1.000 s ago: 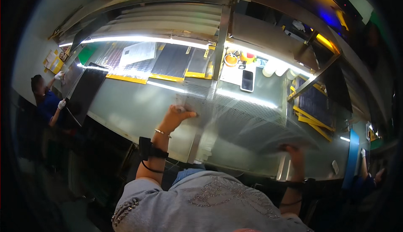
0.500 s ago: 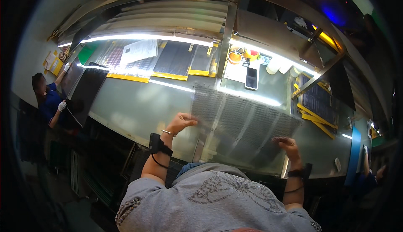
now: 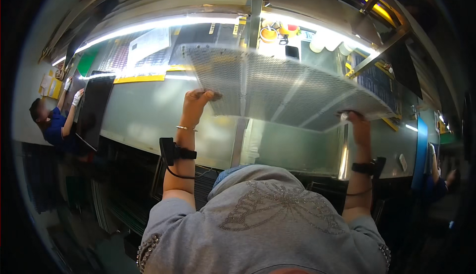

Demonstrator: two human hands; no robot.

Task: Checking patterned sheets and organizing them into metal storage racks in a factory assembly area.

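Note:
Between my two hands is a thin, see-through sheet (image 3: 287, 85) with a fine dotted pattern and a few pale stripes. It is lifted over the glossy work table (image 3: 144, 120), tilted, its right side lower than its left. My left hand (image 3: 198, 100) is closed on the sheet's near left corner, thumb on top. Toward the near right corner, my right hand (image 3: 354, 118) pinches the edge, its fingers partly hidden. Past the sheet lies a phone (image 3: 292, 52), half covered by it.
Yellow-edged dark sheets (image 3: 198, 36) lie along the back under a bright tube light (image 3: 163, 23). An orange tape roll (image 3: 268, 34) and white cups (image 3: 325, 42) stand at the back. Left, a co-worker (image 3: 52, 118) in white gloves handles a black panel (image 3: 94, 108); another person's arm shows far right.
Both my hands have risen and moved away from me, lifting the sheet off the table surface. My left hand, beside the sheet before, now grips its corner. The co-worker's hands have shifted.

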